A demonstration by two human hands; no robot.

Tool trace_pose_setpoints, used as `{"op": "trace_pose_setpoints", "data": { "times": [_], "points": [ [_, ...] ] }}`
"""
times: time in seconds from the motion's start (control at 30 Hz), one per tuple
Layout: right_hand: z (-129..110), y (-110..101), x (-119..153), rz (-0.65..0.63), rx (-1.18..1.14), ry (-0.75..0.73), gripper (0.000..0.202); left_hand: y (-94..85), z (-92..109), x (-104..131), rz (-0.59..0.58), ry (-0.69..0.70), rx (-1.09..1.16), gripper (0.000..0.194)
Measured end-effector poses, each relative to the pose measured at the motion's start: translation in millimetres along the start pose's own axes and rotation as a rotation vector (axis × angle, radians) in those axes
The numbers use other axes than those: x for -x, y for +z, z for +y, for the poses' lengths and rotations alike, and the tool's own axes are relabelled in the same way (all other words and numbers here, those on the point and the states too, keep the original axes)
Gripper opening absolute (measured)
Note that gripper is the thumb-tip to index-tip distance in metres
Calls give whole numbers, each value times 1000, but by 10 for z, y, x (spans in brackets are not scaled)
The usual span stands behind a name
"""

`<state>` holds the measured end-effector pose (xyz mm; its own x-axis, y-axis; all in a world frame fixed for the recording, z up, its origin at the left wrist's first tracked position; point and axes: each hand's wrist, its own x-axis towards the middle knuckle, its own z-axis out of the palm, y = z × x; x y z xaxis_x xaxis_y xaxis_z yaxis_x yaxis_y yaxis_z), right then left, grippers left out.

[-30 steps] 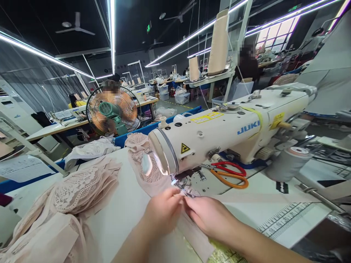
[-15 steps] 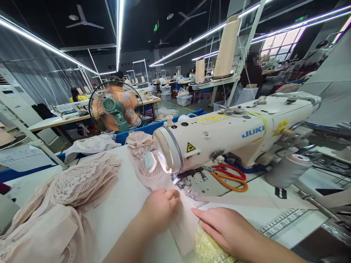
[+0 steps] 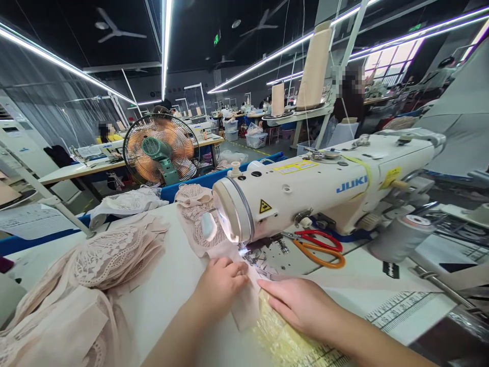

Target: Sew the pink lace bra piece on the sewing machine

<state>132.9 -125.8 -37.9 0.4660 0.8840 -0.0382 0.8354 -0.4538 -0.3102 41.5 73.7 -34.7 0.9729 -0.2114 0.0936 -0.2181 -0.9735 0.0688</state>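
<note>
A strip of pale pink fabric runs under the presser foot of a white sewing machine. Its lace end lies beyond the needle with a pale, smooth oval piece on top. My left hand is closed on the fabric's left side, just in front of the needle, fingers curled. Stretched fingers of my right hand rest at the fabric's right edge, index fingertip touching it. Beneath that hand lies a yellow, crinkled, clear-wrapped patch. A narrow pink band comes in from the right.
Stacked lace pieces cover the table's left side. Scissors with red and orange handles lie beside the machine bed. A grey thread cone and a black blade sit at right. A fan stands behind the blue table edge.
The fabric has moved forward under the needle, so less hangs toward me. My left hand has slid slightly forward; my right hand has shifted left and a little forward.
</note>
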Motion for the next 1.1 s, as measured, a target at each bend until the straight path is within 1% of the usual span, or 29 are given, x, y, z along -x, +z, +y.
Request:
{"op": "trace_pose_setpoints", "data": {
  "times": [0.1, 0.27, 0.4, 0.5, 0.57, 0.67, 0.8, 0.93, 1.03, 1.1],
  "points": [
    [-3, 8, -26, -13, 25, -6, 44, -3, 38, 1, 2, 51, 60, 31],
    [-53, -12, -52, -83, 110, 36, 47, -41, 128, 16, 68, 114, 117, 23],
    [-136, -84, -96, -182, 224, 69, 50, -64, 164, 5, 52, 82, 96, 14],
    [-207, -140, -136, -242, 322, 77, 53, -58, 161, -13, 26, 42, 75, 16],
    [-242, -157, -161, -258, 367, 73, 54, -45, 148, -22, 31, 29, 57, 15],
    [-274, -156, -200, -248, 397, 60, 54, -18, 116, -26, 54, 24, 19, 12],
    [-314, -150, -251, -237, 415, 69, 54, 23, 60, -25, 104, 24, -38, 15],
    [-365, -141, -257, -221, 411, 94, 53, 64, 12, -19, 184, 28, -108, 21],
    [-363, -76, -204, -179, 391, 114, 51, 104, -13, -14, 233, 13, -140, 28],
    [-322, 13, -152, -127, 367, 122, 49, 132, -26, -11, 247, -30, -142, 32]
  ]
}}
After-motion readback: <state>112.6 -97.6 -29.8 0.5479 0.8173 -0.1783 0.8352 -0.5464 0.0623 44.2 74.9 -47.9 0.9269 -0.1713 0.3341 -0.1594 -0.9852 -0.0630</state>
